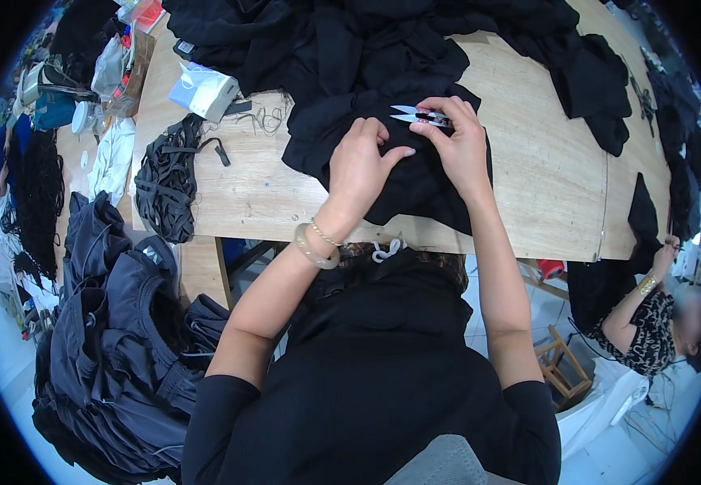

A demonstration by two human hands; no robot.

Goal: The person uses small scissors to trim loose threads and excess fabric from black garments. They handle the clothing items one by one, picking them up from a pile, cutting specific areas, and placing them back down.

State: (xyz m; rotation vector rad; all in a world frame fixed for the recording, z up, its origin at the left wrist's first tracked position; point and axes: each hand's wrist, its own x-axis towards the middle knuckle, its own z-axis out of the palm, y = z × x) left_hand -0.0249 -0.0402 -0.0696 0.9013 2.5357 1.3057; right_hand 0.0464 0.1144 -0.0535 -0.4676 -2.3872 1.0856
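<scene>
A pair of small thread snips [412, 114] is gripped in my right hand [462, 141], the two pale blades spread apart and pointing left. Beneath both hands lies a black garment [423, 178], loosely spread over the wooden table's near edge. My left hand [358, 162] rests at the garment, to the left of the snips. Its thumb is stretched out to the right, apart from the bent fingers, and I see nothing held between them. Bracelets circle the left wrist.
More black garments [350, 48] heap across the table's far side. Left of me are a tissue pack [203, 91], a bundle of dark straps [166, 178] and a pile of dark clothes [116, 323]. At right, another person [641, 331] works beside a wooden stool [562, 368].
</scene>
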